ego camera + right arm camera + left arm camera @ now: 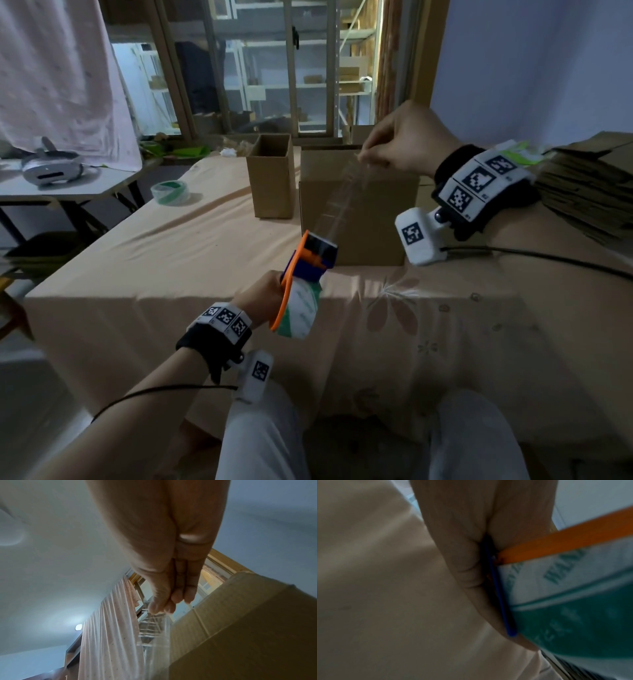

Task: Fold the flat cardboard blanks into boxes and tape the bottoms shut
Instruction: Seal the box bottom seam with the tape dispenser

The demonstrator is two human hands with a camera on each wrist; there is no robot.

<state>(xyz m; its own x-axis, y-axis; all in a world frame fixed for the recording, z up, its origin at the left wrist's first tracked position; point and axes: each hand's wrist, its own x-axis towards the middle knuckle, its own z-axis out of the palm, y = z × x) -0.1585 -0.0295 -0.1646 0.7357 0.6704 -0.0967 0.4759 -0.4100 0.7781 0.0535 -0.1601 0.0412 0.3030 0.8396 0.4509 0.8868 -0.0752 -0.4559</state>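
A: How far along is the job?

B: Midway through one box, I'd judge. The big cardboard box (358,219) stands near the middle of the table (171,260) with its flaps folded down on top, and a strip of clear tape (342,195) is stretched over it, not yet pressed on. A narrower box (272,181) behind it, toward the far edge, stands upright and open at the top, so it looks finished, though its bottom is hidden.

A: And the hands?

B: The left hand (263,294) has its grip wrapped round the handle of the orange and blue tape dispenser (308,274), held above the near edge. The right hand (407,144) pinches the free end of the tape between thumb and fingertips (161,605) over the box's far side.

A: What's left?

B: Laying the strip along the seam, cutting it, then the stack of flat blanks (589,192) at the right edge.

A: Anything in the way?

B: Not really. A spare tape roll (170,193) lies toward the left edge, well apart, and a headset (51,168) sits on a side table beyond. The wrist cables could snag.
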